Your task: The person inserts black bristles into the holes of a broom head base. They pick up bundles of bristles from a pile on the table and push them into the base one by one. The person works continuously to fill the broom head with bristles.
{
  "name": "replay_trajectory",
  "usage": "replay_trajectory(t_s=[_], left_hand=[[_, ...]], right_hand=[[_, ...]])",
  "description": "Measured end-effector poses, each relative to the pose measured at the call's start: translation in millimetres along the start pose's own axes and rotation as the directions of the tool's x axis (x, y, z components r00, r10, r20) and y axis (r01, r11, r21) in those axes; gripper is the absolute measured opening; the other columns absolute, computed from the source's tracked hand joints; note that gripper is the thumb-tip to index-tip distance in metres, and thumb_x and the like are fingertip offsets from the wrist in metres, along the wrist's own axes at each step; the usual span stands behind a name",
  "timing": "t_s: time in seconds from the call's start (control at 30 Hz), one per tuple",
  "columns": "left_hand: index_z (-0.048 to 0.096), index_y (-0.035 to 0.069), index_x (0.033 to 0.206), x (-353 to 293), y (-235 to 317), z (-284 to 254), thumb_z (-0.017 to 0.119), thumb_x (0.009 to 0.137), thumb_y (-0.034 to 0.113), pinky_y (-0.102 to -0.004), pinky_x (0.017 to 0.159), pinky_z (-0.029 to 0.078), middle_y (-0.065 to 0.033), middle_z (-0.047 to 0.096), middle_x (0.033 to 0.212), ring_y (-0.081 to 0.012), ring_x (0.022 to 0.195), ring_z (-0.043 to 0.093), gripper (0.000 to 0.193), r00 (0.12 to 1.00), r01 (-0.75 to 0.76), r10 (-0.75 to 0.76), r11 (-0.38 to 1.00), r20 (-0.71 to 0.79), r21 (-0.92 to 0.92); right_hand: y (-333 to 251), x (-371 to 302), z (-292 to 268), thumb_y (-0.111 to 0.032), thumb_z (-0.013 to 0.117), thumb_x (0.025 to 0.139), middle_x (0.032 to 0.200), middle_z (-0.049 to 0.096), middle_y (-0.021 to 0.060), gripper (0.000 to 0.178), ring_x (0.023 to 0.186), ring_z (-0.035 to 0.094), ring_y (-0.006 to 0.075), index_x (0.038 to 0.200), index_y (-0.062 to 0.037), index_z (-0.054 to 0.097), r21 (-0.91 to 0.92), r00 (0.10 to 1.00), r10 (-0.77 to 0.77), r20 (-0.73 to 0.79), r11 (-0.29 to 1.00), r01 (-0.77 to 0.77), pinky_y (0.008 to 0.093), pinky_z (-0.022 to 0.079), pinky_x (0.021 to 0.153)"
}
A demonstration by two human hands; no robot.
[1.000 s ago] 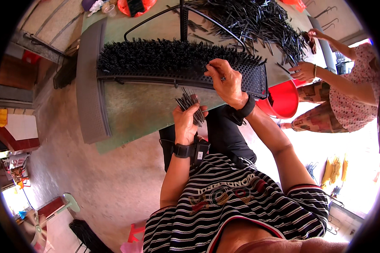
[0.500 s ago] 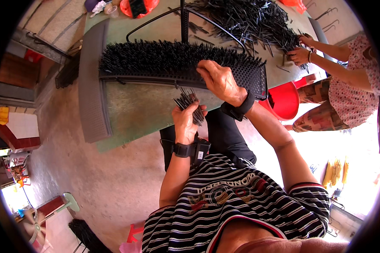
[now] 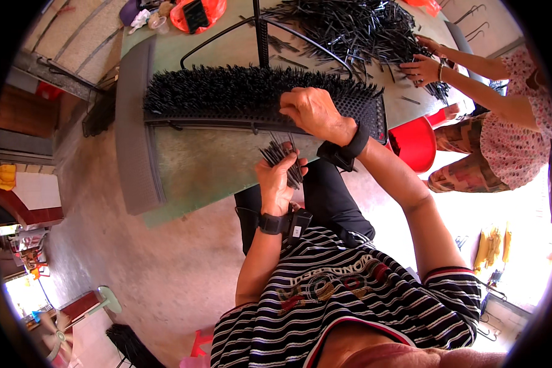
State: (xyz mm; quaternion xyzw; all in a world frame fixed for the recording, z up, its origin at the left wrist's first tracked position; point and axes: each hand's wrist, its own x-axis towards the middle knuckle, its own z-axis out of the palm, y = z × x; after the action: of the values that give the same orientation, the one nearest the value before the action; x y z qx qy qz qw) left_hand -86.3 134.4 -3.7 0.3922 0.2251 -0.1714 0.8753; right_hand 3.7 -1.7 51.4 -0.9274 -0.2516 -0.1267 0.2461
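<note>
Black bristle sticks (image 3: 280, 158) sit gripped in the left hand (image 3: 278, 179) at the worktop's (image 3: 202, 162) near edge; the right hand's (image 3: 314, 112) fingers curl onto the spiked black mat (image 3: 227, 95).

A worn, pale green flat-topped table (image 3: 202, 165) with a thick grey ribbed edge strip (image 3: 135, 122) carries everything. Across its middle lies a long black perforated mat bristling with upright black spikes (image 3: 227, 92). At twelve o'clock from the mat, a thin black bent metal rod frame (image 3: 257, 30) rests on the tabletop. At one o'clock a loose heap of black plastic sticks (image 3: 356, 30) covers the far end, a few strays scattered near it. At eleven o'clock sits an orange plastic bag (image 3: 202, 12).
</note>
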Motion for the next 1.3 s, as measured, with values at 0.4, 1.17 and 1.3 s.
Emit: replay_trajectory(t_s=[0.4,1.17,1.3], left_hand=[[0.057,0.0,0.102,5.2,-7.8,21.4,0.06,0.081,-0.004,-0.0372,0.058,0.057,-0.0165,0.064,0.095,-0.0263,0.073,0.066,0.022,0.999,-0.031,0.031,1.0,0.03,0.001],[0.058,0.002,0.091,9.1,-5.4,6.1,0.061,0.08,-0.004,-0.0362,0.05,0.054,-0.0076,0.06,0.079,-0.0233,0.062,0.063,0.013,0.996,-0.034,0.026,0.995,-0.082,-0.097],[0.058,0.002,0.092,7.2,-5.3,8.9,0.061,0.08,-0.003,-0.0356,0.05,0.053,-0.008,0.061,0.08,-0.0236,0.063,0.063,0.013,0.996,-0.03,0.023,0.996,-0.09,-0.081]], right_hand=[[6.5,-39.9,-16.8,-0.007,0.064,0.08,0.063,0.062,0.0075,0.011,0.053,0.06,0.0095,0.083,0.0029,0.062,0.66,0.827,0.555,0.089,0.589,-0.466,0.0217,0.045,0.047],[27.2,-22.3,6.9,-0.012,0.061,0.082,0.07,0.058,0.0114,0.013,0.065,0.059,0.032,0.088,-0.0051,0.052,-0.007,0.969,0.056,-0.241,0.998,-0.059,0.0388,0.046,0.052],[22.4,-17.4,-0.3,-0.021,0.064,0.081,0.065,0.059,0.0107,0.018,0.057,0.059,0.0304,0.08,-0.0032,0.059,-0.105,0.971,0.091,-0.221,0.988,-0.117,0.036,0.045,0.048]])
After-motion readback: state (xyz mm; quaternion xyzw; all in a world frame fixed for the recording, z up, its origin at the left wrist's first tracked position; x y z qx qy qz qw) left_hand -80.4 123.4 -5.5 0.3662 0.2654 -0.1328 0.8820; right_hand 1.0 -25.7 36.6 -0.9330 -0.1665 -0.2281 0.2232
